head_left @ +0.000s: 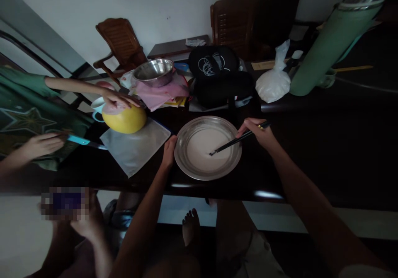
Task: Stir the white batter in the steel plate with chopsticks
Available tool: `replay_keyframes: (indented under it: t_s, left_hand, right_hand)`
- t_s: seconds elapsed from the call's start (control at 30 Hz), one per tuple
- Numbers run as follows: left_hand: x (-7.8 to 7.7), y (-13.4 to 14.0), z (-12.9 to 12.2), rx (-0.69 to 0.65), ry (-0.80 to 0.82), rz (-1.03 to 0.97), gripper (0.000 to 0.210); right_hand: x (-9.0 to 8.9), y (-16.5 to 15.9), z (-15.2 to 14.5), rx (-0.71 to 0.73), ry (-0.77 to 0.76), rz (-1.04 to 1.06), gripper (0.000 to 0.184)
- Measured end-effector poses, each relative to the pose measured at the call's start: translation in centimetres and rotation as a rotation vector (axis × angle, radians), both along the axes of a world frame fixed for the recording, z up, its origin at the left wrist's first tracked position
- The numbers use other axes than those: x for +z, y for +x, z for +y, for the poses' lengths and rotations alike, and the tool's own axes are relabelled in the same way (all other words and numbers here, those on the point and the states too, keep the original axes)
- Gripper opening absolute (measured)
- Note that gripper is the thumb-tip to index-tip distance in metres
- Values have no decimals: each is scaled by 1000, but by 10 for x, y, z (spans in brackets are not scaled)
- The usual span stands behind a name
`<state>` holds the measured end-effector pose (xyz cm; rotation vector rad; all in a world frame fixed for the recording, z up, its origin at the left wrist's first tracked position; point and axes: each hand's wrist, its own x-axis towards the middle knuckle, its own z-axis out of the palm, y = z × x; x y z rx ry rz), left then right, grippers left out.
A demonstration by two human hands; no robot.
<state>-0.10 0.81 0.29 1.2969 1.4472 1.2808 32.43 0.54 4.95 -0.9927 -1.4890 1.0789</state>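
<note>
A round metal basin [183, 162] stands on the dark table, with a whitish liquid [202, 145] inside. My left hand [169, 151] grips the basin's left rim, thumb on top. Above the right rim, my right hand [258, 134] is closed around a pair of dark chopsticks [231, 143]. Their tips dip into the liquid near the basin's middle.
To the left, a person in green rests one hand on a yellow pomelo-like fruit [126, 120] and holds a blue-handled knife [81, 140]. A translucent pouch [137, 147], powder bag [273, 85], black cases [222, 87], steel bowl [154, 73] and green cylinder [326, 50] surround the basin.
</note>
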Motion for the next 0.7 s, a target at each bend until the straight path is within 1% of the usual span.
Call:
replay_keyframes:
  t_s: [0.1,0.17,0.2,0.27,0.33,0.4,0.47,0.53,0.6,0.7]
  left_hand:
    - [2,1,0,12,-15,-18,42]
    - [4,3,-1,25,-27,-34,42]
    - [5,4,-1,28,-30,-34,42]
    - [7,5,-2,32,-30,-30,41]
    - [9,6,-2,32,-34,-32,41]
    - [10,6,-3,39,-46,-45,41]
    - [9,6,-3,41,-59,-57,43]
    - [9,6,-3,46,-53,-62,43]
    - [8,6,-2,44,-44,-62,43]
    - [8,6,-2,30,-49,-51,43]
  right_hand:
    - [1,-2,-1,73,30,-100,41]
    - [2,-2,0,52,74,-165,39]
    - [3,-1,0,20,83,-162,38]
    - [3,1,1,-46,60,-87,40]
    - [3,3,2,-69,16,-2,43]
    - [2,1,0,-23,-19,25,45]
    - [1,-2,-1,62,-30,-18,45]
    - [2,-4,-2,99,-10,-86,42]
    - [2,-4,-1,57,12,-110,39]
    - [2,0,1,-36,-5,-30,41]
